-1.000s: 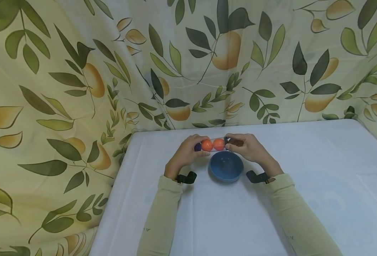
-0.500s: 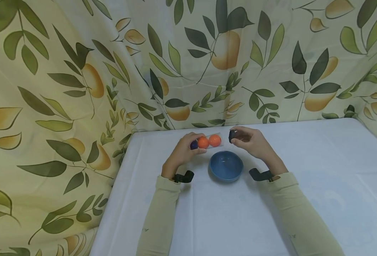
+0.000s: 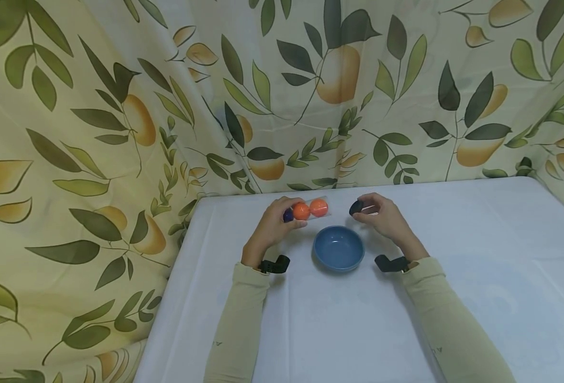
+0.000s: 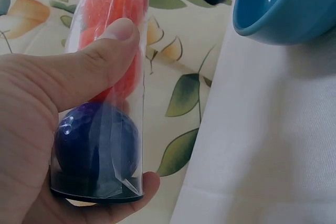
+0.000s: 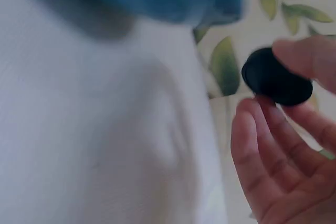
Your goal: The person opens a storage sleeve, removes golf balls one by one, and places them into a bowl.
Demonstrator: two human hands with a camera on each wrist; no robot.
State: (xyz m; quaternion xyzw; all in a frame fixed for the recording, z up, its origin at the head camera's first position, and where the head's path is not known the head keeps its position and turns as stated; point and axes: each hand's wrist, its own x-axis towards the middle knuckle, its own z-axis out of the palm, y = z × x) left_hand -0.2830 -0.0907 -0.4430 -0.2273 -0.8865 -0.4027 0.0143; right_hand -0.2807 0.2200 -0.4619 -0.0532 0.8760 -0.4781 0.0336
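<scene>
My left hand (image 3: 273, 226) grips a clear plastic tube (image 4: 134, 145) with a dark base. Inside it are a dark blue ball (image 4: 97, 140) at the base end and two orange balls (image 3: 318, 207) toward the other end, which points right. The thumb lies across the tube's side in the left wrist view. Between thumb and fingers, my right hand (image 3: 384, 218) pinches a round black cap (image 5: 277, 77), apart from the tube. A blue bowl (image 3: 339, 249) stands on the table just in front of both hands, with nothing seen inside.
A white cloth covers the table (image 3: 339, 324). Behind its far edge hangs a curtain (image 3: 282, 106) printed with leaves and fruit. Each wrist wears a small black camera (image 3: 276, 264).
The black cap has come off the tube's right end and moved right with my right hand. The tube has shifted slightly left and tilted up at its right end.
</scene>
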